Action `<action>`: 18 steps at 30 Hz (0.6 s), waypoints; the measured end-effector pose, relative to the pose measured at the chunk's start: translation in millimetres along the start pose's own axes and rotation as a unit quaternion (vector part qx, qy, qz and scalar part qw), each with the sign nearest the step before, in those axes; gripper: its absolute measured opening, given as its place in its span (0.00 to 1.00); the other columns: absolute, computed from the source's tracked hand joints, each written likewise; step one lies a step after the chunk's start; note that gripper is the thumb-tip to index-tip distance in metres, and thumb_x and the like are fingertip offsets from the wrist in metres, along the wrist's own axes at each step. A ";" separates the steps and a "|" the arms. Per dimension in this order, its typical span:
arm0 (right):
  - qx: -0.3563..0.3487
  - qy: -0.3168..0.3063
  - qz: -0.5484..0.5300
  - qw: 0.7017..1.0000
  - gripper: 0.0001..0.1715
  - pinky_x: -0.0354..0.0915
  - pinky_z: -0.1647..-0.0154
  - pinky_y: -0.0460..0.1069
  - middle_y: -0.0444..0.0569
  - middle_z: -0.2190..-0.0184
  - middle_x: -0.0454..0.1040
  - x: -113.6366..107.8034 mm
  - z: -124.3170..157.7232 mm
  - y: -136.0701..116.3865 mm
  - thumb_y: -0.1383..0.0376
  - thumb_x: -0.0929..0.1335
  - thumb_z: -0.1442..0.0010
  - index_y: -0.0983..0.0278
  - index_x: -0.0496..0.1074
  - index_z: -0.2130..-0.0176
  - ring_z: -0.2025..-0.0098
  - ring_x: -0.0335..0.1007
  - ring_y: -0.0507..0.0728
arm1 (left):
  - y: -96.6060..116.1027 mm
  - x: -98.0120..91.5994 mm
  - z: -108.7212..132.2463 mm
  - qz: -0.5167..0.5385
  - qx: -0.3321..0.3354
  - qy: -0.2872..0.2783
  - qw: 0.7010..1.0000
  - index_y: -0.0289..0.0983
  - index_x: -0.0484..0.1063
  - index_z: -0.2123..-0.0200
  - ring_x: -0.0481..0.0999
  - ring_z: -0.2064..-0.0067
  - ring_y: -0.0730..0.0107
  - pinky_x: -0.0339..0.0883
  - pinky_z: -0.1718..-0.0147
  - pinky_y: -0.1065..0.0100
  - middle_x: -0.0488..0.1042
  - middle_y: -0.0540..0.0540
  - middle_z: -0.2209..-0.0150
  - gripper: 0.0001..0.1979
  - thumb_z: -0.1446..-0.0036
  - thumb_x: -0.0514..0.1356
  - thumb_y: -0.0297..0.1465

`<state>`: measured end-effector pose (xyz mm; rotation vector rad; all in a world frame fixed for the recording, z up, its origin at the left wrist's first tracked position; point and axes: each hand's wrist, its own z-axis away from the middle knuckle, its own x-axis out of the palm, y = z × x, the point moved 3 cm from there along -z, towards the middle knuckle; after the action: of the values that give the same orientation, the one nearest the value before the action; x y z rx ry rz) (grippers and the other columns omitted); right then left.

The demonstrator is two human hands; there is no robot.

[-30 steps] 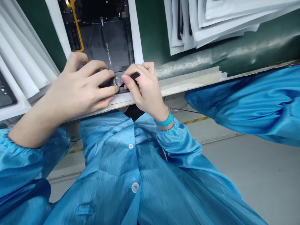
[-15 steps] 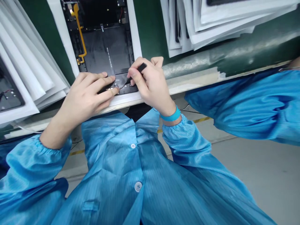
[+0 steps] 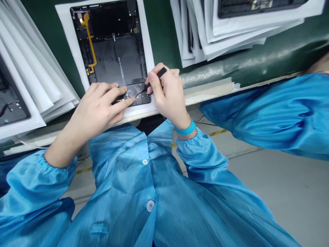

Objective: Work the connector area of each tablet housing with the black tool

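Note:
An opened tablet (image 3: 115,58) lies face down on a white sheet (image 3: 146,37), with its black inner panels showing and a yellow flex cable (image 3: 89,44) along its left side. My left hand (image 3: 99,104) rests flat across the tablet's lower end, fingertips on the small parts there. My right hand (image 3: 167,96) pinches a slim black tool (image 3: 161,72), its thin tip (image 3: 138,93) reaching down to the lower end of the tablet, just right of my left fingertips. My fingers hide part of that end.
White foam sleeves holding tablets are stacked at the upper right (image 3: 231,31) and the left (image 3: 31,68). The green bench surface (image 3: 164,34) ends at a taped edge (image 3: 205,91). A co-worker's blue sleeve (image 3: 269,116) reaches in at the right, above a grey floor.
The view has tilted, showing more of the tablet. My right hand has shifted right along the tablet's lower end, and my left hand now lies flatter. The tool stays in my right hand.

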<state>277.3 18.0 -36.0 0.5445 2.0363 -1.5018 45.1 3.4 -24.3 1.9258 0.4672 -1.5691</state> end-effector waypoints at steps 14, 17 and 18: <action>-0.023 0.040 -0.048 0.998 0.33 0.67 0.32 0.63 0.45 0.63 0.77 3.1 5.0 11.0 0.45 0.52 0.13 0.58 0.72 0.58 0.55 0.76 0.59 | 22.1 1.4 -12.5 0.045 -0.111 0.033 0.992 0.48 0.81 0.35 0.75 0.36 0.36 0.66 0.36 0.31 0.77 0.35 0.38 0.19 0.21 0.57 0.37; -0.030 0.045 -0.057 0.997 0.33 0.67 0.32 0.63 0.45 0.63 0.76 5.4 4.3 12.9 0.43 0.53 0.14 0.57 0.72 0.58 0.56 0.75 0.59 | 16.5 -4.0 -12.7 0.079 -0.140 0.040 0.986 0.47 0.82 0.38 0.71 0.30 0.35 0.63 0.33 0.31 0.77 0.36 0.36 0.18 0.21 0.57 0.41; -0.031 0.045 -0.060 0.997 0.33 0.67 0.32 0.63 0.46 0.63 0.76 6.1 4.0 13.7 0.43 0.53 0.14 0.57 0.72 0.58 0.56 0.74 0.59 | 12.4 -6.7 -11.7 0.099 -0.152 0.038 0.983 0.48 0.81 0.37 0.71 0.29 0.36 0.63 0.32 0.31 0.77 0.37 0.36 0.19 0.22 0.58 0.43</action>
<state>281.7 18.2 -50.9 0.4815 2.2127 -1.5017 59.9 2.3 -13.6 1.7430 0.4985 -1.2239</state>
